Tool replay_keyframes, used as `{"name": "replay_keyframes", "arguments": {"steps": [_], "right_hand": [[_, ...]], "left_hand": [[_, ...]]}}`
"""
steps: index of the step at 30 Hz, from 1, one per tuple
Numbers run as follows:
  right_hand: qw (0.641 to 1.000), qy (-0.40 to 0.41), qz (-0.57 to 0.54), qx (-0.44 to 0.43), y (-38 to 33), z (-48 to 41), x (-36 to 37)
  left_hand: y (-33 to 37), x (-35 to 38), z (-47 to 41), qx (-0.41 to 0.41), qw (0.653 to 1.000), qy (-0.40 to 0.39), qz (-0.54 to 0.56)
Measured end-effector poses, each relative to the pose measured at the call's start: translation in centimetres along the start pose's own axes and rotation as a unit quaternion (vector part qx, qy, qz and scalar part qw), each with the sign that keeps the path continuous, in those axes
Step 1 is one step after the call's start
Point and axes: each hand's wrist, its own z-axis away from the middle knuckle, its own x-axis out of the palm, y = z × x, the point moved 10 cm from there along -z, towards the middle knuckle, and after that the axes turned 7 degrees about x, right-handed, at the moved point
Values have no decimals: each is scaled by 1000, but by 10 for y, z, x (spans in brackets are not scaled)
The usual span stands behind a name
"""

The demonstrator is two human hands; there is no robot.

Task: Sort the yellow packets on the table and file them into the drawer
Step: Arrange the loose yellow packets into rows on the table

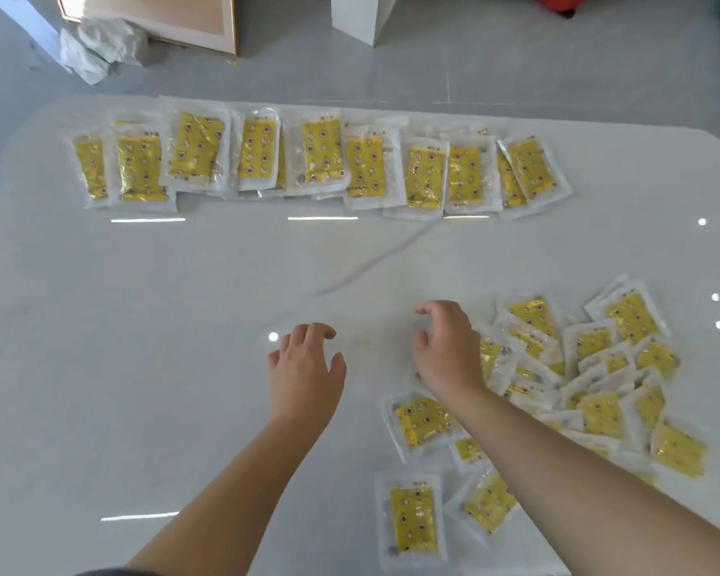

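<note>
Both empty and loosely curled, left hand [304,370] and right hand [447,353] are beside the heaped yellow packets [601,413].

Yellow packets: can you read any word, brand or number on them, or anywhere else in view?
Row of yellow packets: small print above the yellow panel, too blurred to read.
Loose pile of packets: print too small and blurred to read.
No other text is visible in this view.

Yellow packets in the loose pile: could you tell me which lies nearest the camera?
The upright packet lowest in the view, set slightly apart; all others lie farther up.
</note>
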Motion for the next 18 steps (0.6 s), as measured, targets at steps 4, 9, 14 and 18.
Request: {"name": "replay_keyframes", "arguments": {"steps": [4,9,14,18], "right_hand": [[996,-47,45,-57,51,32,-12],[987,-97,85,-98,101,75,-8],[969,-155,130,-139,112,101,20],[961,-151,166,-164,109,102,28]], "left_hand": [[27,65,58,12,995,-92,-23],[33,129,123,-6,958,-224,-179],[32,149,149,5,934,-220,-280],[31,154,140,26,932,-215,-292]]}}
